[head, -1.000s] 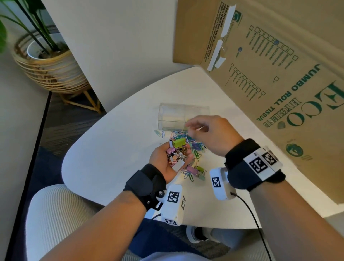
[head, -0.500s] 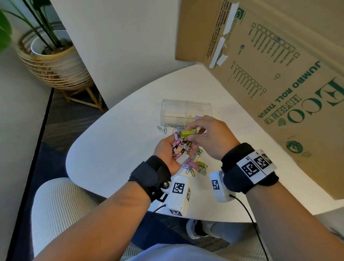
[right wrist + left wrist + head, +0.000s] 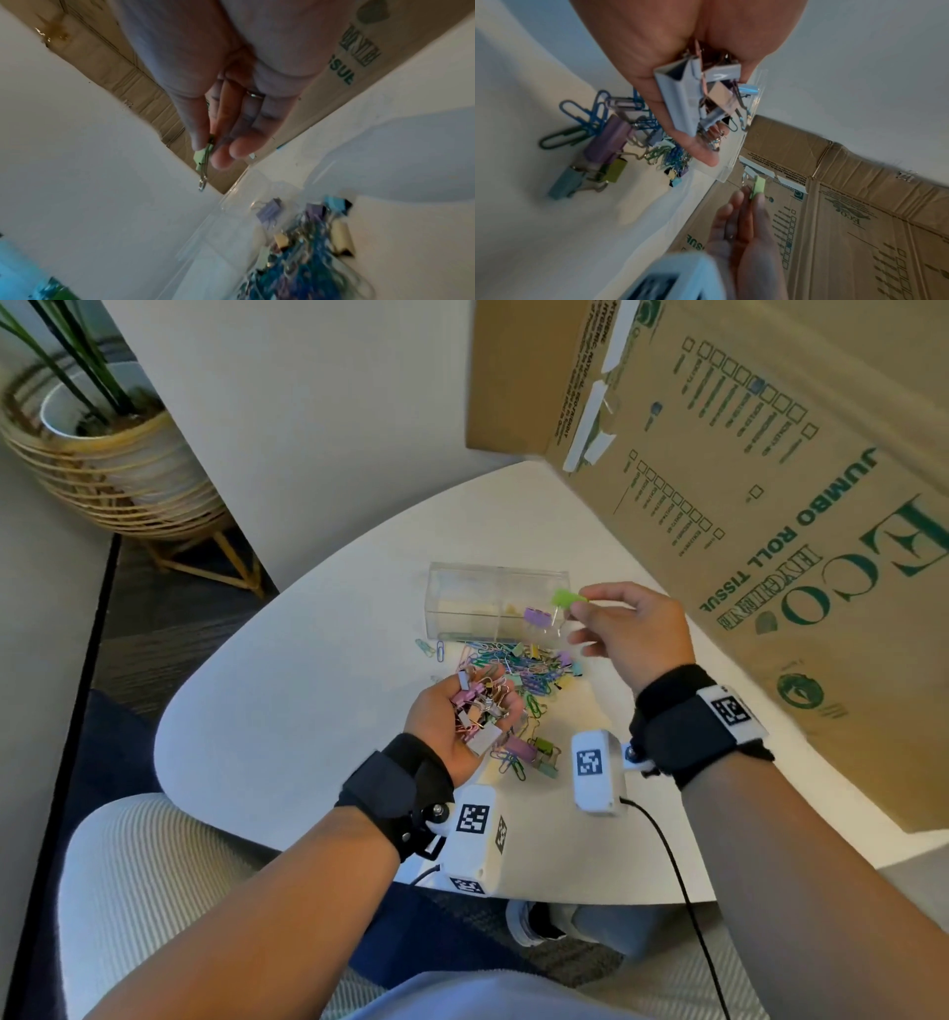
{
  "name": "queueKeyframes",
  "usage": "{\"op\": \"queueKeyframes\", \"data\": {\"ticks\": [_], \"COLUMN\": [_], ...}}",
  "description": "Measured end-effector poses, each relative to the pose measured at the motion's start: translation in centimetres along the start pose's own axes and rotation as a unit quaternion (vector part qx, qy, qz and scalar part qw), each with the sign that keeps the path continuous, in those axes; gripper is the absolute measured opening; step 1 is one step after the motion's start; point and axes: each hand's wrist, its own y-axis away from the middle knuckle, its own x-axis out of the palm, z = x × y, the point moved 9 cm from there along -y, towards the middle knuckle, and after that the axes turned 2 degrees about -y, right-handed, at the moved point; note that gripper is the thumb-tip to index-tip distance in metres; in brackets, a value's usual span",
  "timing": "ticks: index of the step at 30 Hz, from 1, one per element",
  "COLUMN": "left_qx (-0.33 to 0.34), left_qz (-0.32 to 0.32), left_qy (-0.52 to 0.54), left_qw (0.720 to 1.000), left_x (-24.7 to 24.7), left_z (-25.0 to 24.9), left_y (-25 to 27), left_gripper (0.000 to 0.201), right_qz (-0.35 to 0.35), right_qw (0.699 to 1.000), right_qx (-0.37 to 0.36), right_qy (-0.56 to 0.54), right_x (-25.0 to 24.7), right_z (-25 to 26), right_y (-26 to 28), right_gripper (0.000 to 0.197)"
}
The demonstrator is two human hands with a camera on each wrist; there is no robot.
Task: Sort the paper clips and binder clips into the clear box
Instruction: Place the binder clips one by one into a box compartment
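We see a big cardboard box (image 3: 770,454) leaning over the right side of the white table (image 3: 287,701). Near the table's far side sits the clear box (image 3: 462,598), with one purple binder clip (image 3: 536,617) inside its right part. Just in front of it lies a heap of paper clips (image 3: 518,667) mixed with more binder clips.

Our left hand (image 3: 454,726) is palm up, fingers curled round a bunch of binder clips (image 3: 480,711); the left wrist view alone shows the biggest of them is grey (image 3: 680,97). Our right hand (image 3: 629,634) hovers over the clear box's right end, pinching a green binder clip (image 3: 567,599) between thumb and forefinger. Only the right wrist view shows its wire handle hanging down and a ring (image 3: 254,95) on one finger.
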Motion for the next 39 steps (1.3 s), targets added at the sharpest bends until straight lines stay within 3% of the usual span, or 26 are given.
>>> {"op": "queueKeyframes", "data": {"ticks": [6,9,12,16,19,25,33,39], "left_qx": [-0.008,-0.011,-0.013,-0.002,0.009,0.036,0.047,0.048], "left_qz": [0.003,0.011,0.014,0.012,0.018,0.020,0.033,0.018], "left_qy": [-0.003,0.009,0.025,0.039,0.038,0.026,0.032,0.057], "left_qw": [1.000,1.000,1.000,0.999,0.999,0.999,0.998,0.997], "left_x": [0.8,0.8,0.6,0.7,1.3,2.1,3.0,2.7], "left_z": [0.6,0.7,0.6,0.0,-0.6,-2.0,-1.7,-2.0], "left_y": [0.2,0.3,0.3,0.0,0.0,0.4,1.0,0.9], "left_gripper": [0.034,0.031,0.028,0.027,0.027,0.036,0.032,0.034], "right_qz": [-0.038,-0.016,0.006,0.100,0.209,0.221,0.174,0.170], "right_qw": [0.998,0.993,0.979,0.966,0.934,0.906,0.905,0.953], "right_qx": [-0.014,-0.028,-0.076,-0.096,-0.086,-0.138,-0.172,-0.143], "right_qy": [0.039,0.110,0.190,0.216,0.276,0.334,0.348,0.206], "right_x": [0.4,1.1,1.5,3.3,5.1,6.1,6.0,5.4], "right_z": [2.1,1.9,2.1,2.5,2.5,2.8,2.9,2.9], "right_y": [-3.6,-4.1,-3.1,0.4,3.4,5.6,5.1,5.1], "right_gripper": [0.011,0.002,0.007,0.013,0.017,0.027,0.014,0.006]}}
